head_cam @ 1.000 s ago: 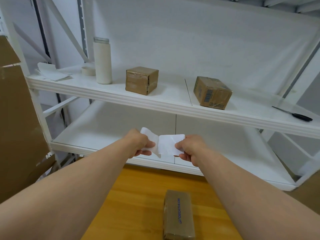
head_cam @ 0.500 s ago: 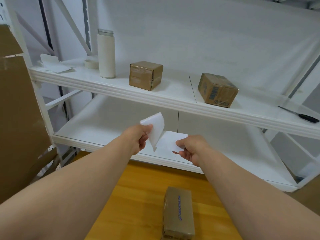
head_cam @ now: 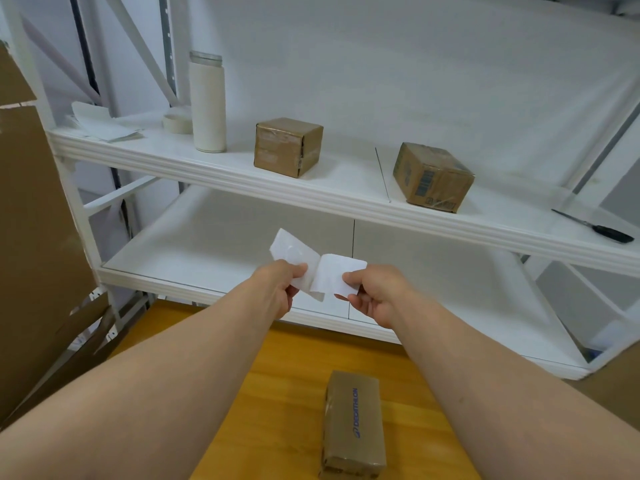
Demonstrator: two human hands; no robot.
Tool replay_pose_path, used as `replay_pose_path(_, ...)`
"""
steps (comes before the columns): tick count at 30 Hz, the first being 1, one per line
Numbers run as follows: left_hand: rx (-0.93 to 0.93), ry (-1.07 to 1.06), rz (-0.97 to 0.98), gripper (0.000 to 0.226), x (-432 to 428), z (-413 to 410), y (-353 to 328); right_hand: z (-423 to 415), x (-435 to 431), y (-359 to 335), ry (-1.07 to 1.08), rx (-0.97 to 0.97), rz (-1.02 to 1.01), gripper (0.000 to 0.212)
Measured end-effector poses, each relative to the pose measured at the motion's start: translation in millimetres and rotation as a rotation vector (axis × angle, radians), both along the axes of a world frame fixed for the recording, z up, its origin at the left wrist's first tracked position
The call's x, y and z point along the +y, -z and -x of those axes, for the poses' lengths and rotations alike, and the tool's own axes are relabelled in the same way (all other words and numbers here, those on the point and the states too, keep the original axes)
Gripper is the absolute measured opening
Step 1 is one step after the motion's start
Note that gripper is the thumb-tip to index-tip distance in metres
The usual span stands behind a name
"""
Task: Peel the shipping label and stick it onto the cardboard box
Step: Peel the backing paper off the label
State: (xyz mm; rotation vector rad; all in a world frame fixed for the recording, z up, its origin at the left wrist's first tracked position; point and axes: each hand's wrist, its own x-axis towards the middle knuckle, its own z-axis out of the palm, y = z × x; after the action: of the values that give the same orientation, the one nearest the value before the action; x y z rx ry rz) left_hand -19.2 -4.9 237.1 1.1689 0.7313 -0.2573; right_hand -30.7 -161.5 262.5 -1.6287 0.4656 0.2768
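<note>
Desk of orange wood (head_cam: 287,403) carries our brown cardboard box (head_cam: 353,424) near its front edge, long axis pointing away from us. Beyond and above it, our left hand (head_cam: 277,289) and right hand (head_cam: 377,296) both pinch the half-peeled white shipping label (head_cam: 337,271). We judge the right grip nearer the box.

Matt white paper label (head_cam: 341,277); tape-glossed brown cardboard box (head_cam: 355,424); smooth varnished wood table (head_cam: 277,393).

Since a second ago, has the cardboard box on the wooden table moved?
No. The cardboard box lies at the same spot on the table, just as far from the lower shelf's front edge, with its long side still pointing toward it.
</note>
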Motion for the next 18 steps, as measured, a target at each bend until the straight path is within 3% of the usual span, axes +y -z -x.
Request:
replay_pose_path(4,0.006,-0.012,-0.096,0.040,5.1,0.8,-1.2,0.7,-3.2,2.0,0.007,0.004,0.011,0.011)
replay_pose_path(8,0.002,-0.020,-0.069,0.047,7.9,1.3,0.4,0.9,-3.5,4.1,0.012,0.003,0.019,0.012)
replay_pose_path(14,-0.067,-0.048,0.070,0.038,8.0,2.7,-1.3,-0.9,-2.1,6.2,0.003,0.019,0.071,0.014)
replay_pose_path(18,-0.099,-0.003,0.048,0.022,7.8,4.7,-1.9,-2.1,-5.5,6.7,0.019,0.019,0.120,0.014)
